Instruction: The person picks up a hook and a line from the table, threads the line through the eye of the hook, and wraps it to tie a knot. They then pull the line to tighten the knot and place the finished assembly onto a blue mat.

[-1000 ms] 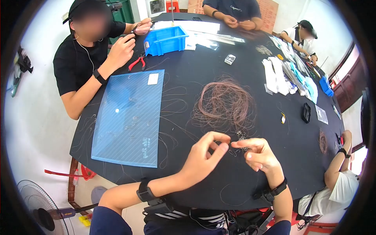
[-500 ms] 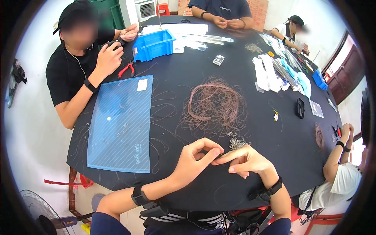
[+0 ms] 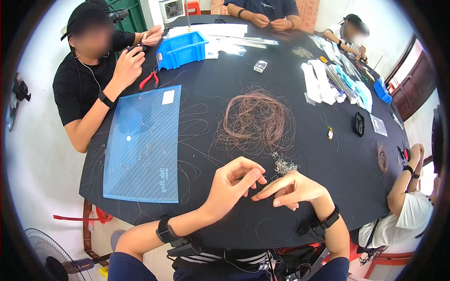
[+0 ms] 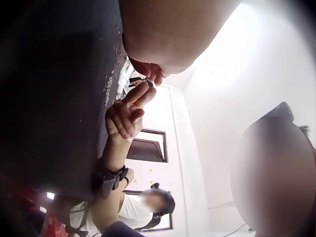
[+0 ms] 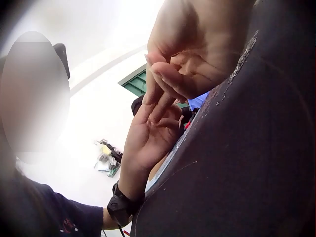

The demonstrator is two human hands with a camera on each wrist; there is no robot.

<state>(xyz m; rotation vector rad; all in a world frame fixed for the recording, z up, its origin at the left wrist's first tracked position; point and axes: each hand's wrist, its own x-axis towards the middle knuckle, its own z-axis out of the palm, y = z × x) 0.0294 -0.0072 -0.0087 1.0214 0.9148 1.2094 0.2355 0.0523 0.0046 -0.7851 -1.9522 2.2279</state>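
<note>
My left hand (image 3: 233,180) is raised over the near part of the black table, thumb and index fingertip meeting in a pinch. A tiny dark thing shows near those fingertips; what it is I cannot tell. Close by on the right, my right hand (image 3: 300,189) extends its index and middle fingers toward the left fingertips, its other fingers bent in. In the left wrist view the right hand's fingertips (image 4: 149,88) sit close under the left hand's fingers. Just beyond both hands lies a small pile of metal hooks (image 3: 284,165), with a big tangled coil of reddish-brown line (image 3: 255,119) behind it.
Left of the hands, a blue file bag (image 3: 140,150) carries several hooks, with looped lines spreading around it. Farther off stand a blue bin (image 3: 182,50), red-handled pliers (image 3: 149,80) and a small box (image 3: 260,66). A black tray (image 3: 359,124) is at the right. People sit around the table.
Over the second, both hands shift slightly left in view. The right hand turns so its two extended fingers point lower toward the left, and a small gap shows between the hands now.
</note>
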